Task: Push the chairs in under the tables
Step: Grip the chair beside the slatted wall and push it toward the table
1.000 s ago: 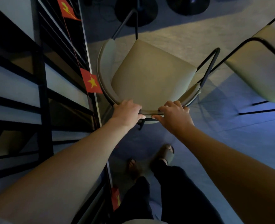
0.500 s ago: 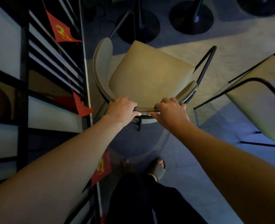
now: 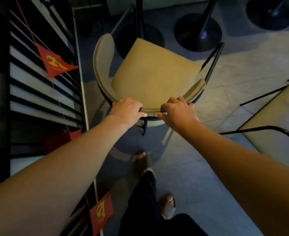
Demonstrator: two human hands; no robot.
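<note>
The chair [image 3: 154, 77] is held at the top of its curved back. The left hand [image 3: 127, 109] and the right hand [image 3: 177, 111] are both wrapped around the back, fingers curled over it. The chair is set right in front of a round table base [image 3: 140, 41], with the seat edge already over it. The pushing step is judged to be in hand. Next, a straight push toward the base is needed, and the railing [image 3: 43, 92] beside the chair must be missed.
</note>
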